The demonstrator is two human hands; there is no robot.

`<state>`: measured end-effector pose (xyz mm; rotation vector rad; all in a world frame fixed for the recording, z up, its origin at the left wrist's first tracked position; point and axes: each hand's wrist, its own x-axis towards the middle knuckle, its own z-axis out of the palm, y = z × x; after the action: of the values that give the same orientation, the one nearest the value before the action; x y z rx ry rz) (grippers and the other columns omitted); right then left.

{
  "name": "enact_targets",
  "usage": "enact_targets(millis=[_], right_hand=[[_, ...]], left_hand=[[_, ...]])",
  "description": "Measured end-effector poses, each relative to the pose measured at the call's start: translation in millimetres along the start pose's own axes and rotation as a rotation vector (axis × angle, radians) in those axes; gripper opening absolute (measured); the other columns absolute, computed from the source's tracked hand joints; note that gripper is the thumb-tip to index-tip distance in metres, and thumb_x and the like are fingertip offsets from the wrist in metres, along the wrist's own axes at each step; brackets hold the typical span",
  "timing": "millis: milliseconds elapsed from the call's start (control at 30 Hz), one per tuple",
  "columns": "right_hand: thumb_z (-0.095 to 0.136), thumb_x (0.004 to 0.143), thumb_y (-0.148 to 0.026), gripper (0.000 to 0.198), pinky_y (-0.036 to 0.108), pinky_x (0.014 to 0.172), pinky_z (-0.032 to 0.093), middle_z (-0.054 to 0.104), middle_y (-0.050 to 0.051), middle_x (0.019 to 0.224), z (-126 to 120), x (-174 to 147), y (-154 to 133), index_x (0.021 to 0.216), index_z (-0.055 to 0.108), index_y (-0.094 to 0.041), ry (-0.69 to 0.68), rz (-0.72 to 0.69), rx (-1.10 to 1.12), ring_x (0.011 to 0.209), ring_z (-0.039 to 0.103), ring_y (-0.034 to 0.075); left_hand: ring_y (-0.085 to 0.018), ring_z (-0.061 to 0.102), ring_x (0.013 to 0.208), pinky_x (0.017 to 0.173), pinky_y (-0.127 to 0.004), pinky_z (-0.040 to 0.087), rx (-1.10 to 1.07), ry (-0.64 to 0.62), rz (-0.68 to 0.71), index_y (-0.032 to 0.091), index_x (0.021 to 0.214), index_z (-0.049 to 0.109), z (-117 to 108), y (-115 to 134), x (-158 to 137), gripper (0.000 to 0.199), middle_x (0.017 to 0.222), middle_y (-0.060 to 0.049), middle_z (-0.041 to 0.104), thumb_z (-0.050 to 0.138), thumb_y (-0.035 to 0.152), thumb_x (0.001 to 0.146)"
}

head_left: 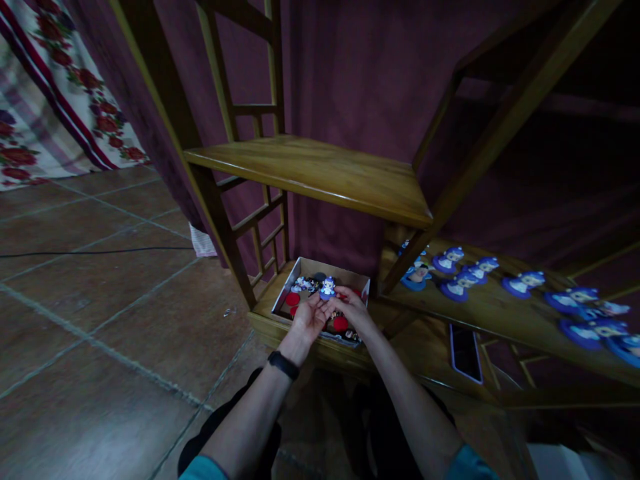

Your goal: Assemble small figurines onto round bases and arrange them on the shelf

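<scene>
Wooden shelf [320, 170] against purple wall, cardboard box [350, 275] on bottom shelf. Left hand [309, 319] and right hand [353, 308] over it, fingers pinching small blue figure [328, 288] together.

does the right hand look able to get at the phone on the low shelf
Probably yes: the phone lies bare on the shelf just right of the right hand, nothing between them, though that hand is on a figurine.

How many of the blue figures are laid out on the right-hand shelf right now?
About 11 on the right shelf: four at its left end, three mid-shelf, four toward the right edge. Overlaps blur the count. One more is between the left hand and right hand.
</scene>
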<state>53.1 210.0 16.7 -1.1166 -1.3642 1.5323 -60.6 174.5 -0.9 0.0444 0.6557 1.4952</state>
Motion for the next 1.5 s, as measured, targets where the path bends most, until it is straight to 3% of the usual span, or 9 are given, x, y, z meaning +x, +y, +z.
enact_targets(millis=[333, 533, 1067, 1500], right_hand=[[0.067, 0.060, -0.028, 0.036, 0.031, 0.075, 0.048, 0.065, 0.000, 0.081, 0, 6, 12, 0.094, 0.059, -0.020, -0.090, -0.024, 0.042, 0.075, 0.060, 0.016], [0.066, 0.062, -0.027, 0.036, 0.031, 0.077, 0.048, 0.065, 0.000, 0.082, 0, 11, 21, 0.096, 0.058, -0.020, -0.106, -0.070, 0.024, 0.077, 0.060, 0.016], [0.065, 0.066, -0.027, 0.036, 0.033, 0.079, 0.049, 0.066, 0.002, 0.092, -1, 8, 18, 0.101, 0.059, -0.020, -0.143, -0.064, -0.135, 0.084, 0.061, 0.018], [0.068, 0.064, -0.025, 0.037, 0.034, 0.082, 0.047, 0.067, 0.002, 0.092, 3, 4, 15, 0.100, 0.060, -0.020, -0.171, -0.062, -0.154, 0.085, 0.061, 0.019]], left_hand=[[-0.016, 0.064, 0.075, 0.072, -0.028, 0.052, 0.022, -0.033, 0.044, 0.010, 0.099, 0.060, -3, -2, 1, 0.021, 0.083, -0.010, 0.067, 0.049, 0.008, 0.081], [-0.015, 0.064, 0.074, 0.069, -0.026, 0.051, 0.043, -0.038, 0.037, 0.010, 0.092, 0.061, 0, -2, 0, 0.016, 0.080, -0.010, 0.067, 0.049, 0.009, 0.081], [-0.013, 0.061, 0.059, 0.063, -0.025, 0.051, 0.089, 0.063, -0.053, 0.011, 0.081, 0.059, 4, -2, -4, 0.021, 0.068, -0.007, 0.065, 0.046, 0.027, 0.087], [-0.010, 0.055, 0.042, 0.042, -0.020, 0.044, 0.086, 0.064, -0.129, 0.014, 0.079, 0.056, 0, -5, -2, 0.030, 0.057, -0.002, 0.061, 0.044, 0.040, 0.087]])
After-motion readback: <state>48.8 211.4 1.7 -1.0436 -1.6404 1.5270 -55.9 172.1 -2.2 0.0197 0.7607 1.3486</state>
